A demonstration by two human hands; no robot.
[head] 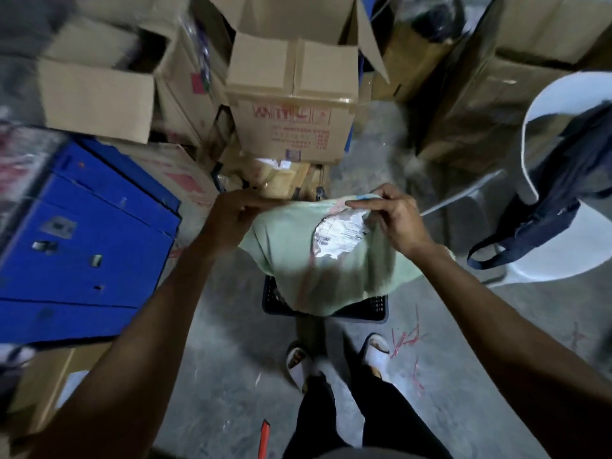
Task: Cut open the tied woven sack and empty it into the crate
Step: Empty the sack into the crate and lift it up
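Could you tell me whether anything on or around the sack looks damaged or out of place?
The shipping label on the green sack is torn and partly peeled, its edges ragged. Red string scraps lie scattered on the floor beside the dark crate.

Feed's dim on my end, flat indoor light, no hard shadows. Motion blur smears the cardboard boxes (96,94) top left and the floor (381,134) behind them. Wide-angle bends straight edges near the borders (corners worst). Torn label (341,233) on the sack (328,260) glares white, text unreadable. White chair (543,104) nearly blows out.
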